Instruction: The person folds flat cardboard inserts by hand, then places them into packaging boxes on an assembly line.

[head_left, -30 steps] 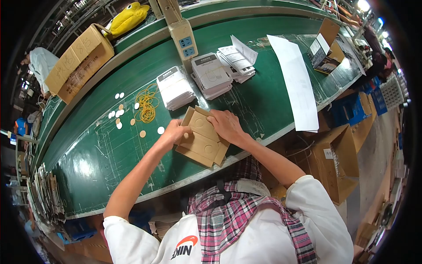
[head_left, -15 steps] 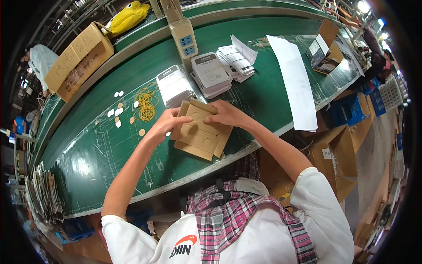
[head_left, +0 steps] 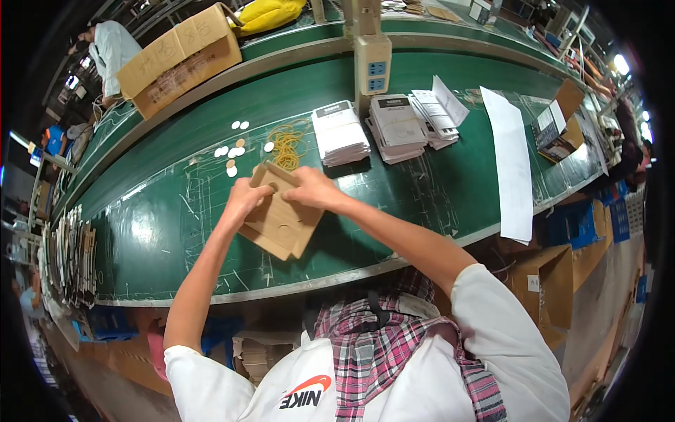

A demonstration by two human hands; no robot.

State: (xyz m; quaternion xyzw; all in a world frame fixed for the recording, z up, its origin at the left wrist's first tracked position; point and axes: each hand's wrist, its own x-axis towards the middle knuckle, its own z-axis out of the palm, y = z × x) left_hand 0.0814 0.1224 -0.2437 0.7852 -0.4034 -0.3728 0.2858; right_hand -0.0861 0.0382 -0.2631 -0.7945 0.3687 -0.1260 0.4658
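A brown cardboard tray (head_left: 285, 221) with folded-up edges and round cut marks is held tilted above the green bench. My left hand (head_left: 246, 200) grips its left side, thumb pressed on the inner face. On the upper right side, my right hand (head_left: 309, 188) holds the same tray, its thumb also inside. The far fingers of both hands are hidden behind the cardboard. Just beyond the tray lies a heap of yellow rubber bands (head_left: 287, 144). Several small white and tan discs (head_left: 232, 151) are scattered to the left of the bands.
Banded stacks of printed booklets (head_left: 341, 133) stand behind my right hand, near a socket post (head_left: 373, 67). Long white sheets (head_left: 510, 162) and an opened printed box (head_left: 555, 133) lie to the right. A large carton (head_left: 179, 60) sits on the back ledge. Another person (head_left: 112, 53) is at far left.
The camera view has turned, so the bench items appear shifted right. Both hands still hold the cardboard tray, which is tilted differently and now sits lower left of the booklets.
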